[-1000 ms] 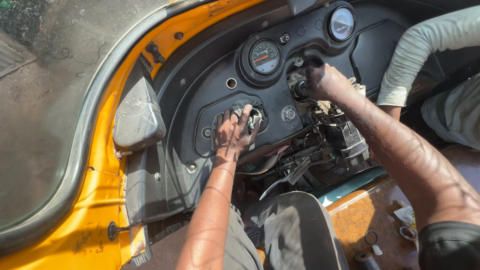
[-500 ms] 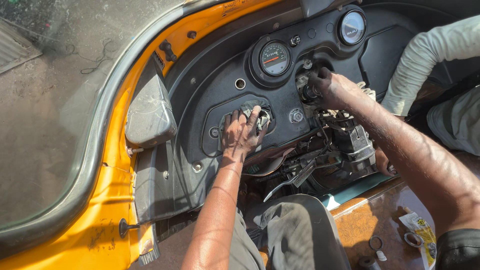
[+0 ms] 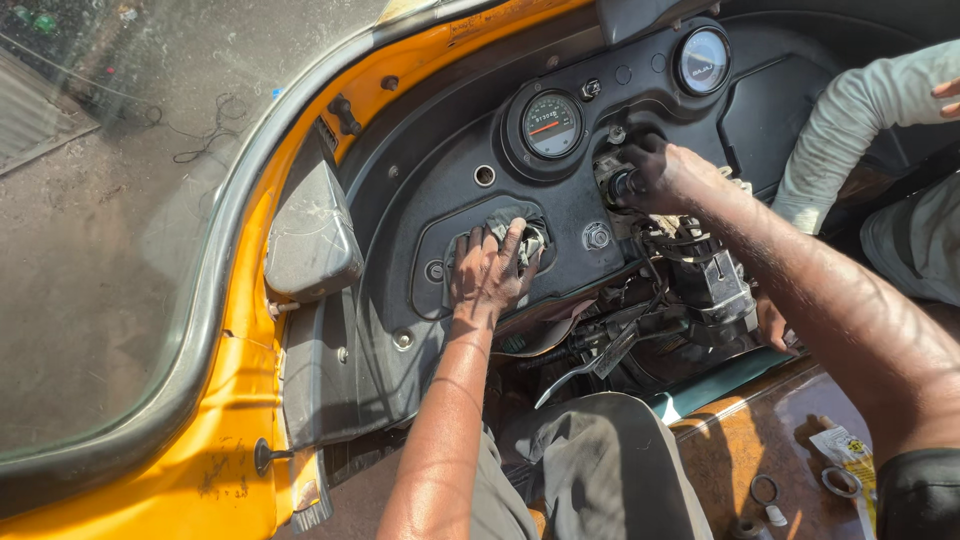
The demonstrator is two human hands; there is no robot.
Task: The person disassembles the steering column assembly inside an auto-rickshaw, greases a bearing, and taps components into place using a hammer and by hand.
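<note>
I look down at a black vehicle dashboard [image 3: 450, 190] with a round speedometer [image 3: 551, 124] and a second round gauge [image 3: 703, 60]. My left hand [image 3: 490, 270] presses a grey rag [image 3: 515, 228] into a rounded opening in the panel. My right hand [image 3: 665, 175] is closed around a small black knob or switch [image 3: 620, 185] just below the speedometer. Under it hang exposed wiring and black connectors [image 3: 690, 280], with a metal lever [image 3: 585, 365] sticking out.
A yellow body frame [image 3: 235, 400] and a dusty windscreen [image 3: 110, 220] lie to the left. Another person's grey-sleeved arm [image 3: 850, 120] reaches in at the upper right. Small rings and a packet [image 3: 845, 455] lie on a brown surface at the lower right.
My view has drifted slightly, so the dashboard sits lower and more to the right. Both hands stay at the same spots on the panel, the left still on the rag.
</note>
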